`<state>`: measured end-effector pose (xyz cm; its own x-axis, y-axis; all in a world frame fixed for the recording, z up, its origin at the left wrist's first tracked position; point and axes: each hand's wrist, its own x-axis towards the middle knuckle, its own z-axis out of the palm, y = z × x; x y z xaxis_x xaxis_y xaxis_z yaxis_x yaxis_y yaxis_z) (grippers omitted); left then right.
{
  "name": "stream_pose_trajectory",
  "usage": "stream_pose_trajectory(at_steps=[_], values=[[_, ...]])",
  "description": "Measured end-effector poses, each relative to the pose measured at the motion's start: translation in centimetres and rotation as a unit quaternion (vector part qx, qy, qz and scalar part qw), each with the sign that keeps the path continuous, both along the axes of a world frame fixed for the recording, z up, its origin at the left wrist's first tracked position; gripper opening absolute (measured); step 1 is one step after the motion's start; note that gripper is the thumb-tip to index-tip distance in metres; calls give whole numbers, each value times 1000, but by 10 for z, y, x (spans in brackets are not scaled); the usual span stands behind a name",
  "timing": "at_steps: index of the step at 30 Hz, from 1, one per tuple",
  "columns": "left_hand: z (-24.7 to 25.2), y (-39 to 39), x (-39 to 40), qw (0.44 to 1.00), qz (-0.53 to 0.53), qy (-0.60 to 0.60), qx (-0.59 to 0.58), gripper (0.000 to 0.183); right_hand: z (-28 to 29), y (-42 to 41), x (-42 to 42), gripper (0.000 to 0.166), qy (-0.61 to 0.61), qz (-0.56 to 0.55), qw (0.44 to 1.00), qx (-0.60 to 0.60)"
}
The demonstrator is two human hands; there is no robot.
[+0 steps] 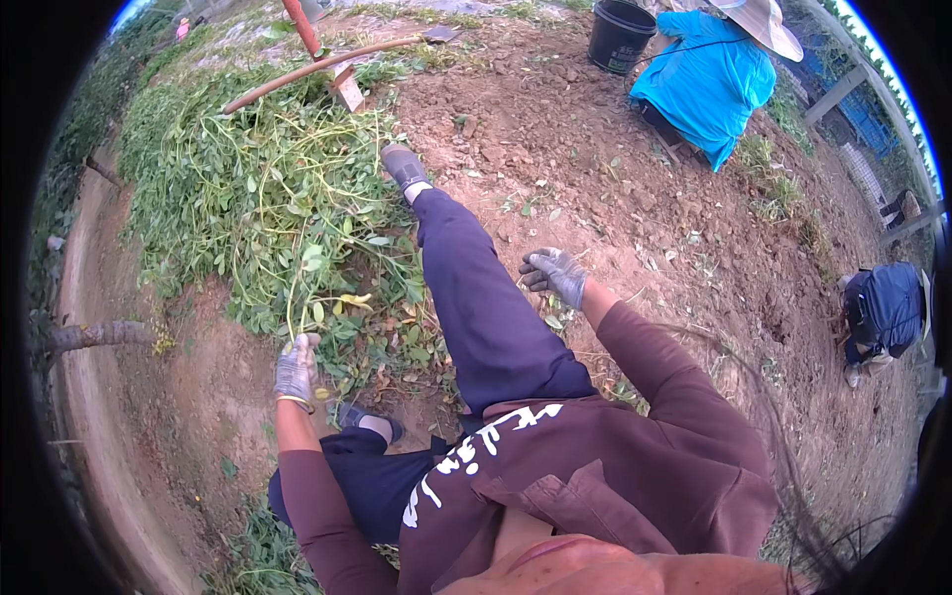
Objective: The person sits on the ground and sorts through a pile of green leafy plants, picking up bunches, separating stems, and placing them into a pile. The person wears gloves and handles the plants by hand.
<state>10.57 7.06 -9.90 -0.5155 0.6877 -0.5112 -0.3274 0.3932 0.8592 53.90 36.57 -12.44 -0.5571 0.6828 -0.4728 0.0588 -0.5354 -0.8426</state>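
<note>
My left hand (297, 368), in a thin translucent glove, pinches the lower ends of a few long green plant stems (292, 297). These stems rise against a big heap of cut leafy vines (223, 171), which resemble peanut plants. A yellowed leaf (355, 300) shows just right of the stems. My right hand (554, 277), gloved likewise, hovers over bare soil to the right of my outstretched leg (476, 282). Its fingers are loosely bent and apart, and I see nothing in them. My forward shoe (404, 165) touches the right side of the heap.
A hoe's wooden handle (320, 67) lies across the far heap, near a slanting red pole (301, 28). Beyond the clodded soil (535, 126) stand a black bucket (622, 36) and a crouching person in blue (706, 82). Another person (885, 312) bends at far right. A trunk (97, 336) juts in from the left.
</note>
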Motion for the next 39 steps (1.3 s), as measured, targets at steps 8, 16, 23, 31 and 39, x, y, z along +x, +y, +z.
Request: stream_pose_trajectory(at_steps=[8, 16, 23, 31, 39], values=[[117, -132, -58, 799, 391, -42, 455, 26, 57, -2, 5, 26, 70, 19, 996, 56], [124, -146, -69, 680, 576, 89, 444, 18, 114, 93, -88, 25, 45, 76, 972, 216], [221, -282, -101, 447, 786, 298, 305, 8, 161, 108, -251, 38, 13, 402, 847, 347], [96, -113, -106, 703, 489, -166, 488, 50, 92, 116, -439, 40, -220, 552, 672, 443], [36, 57, -81, 850, 446, -80, 269, 34, -96, 97, -481, 52, -303, 603, 598, 432]])
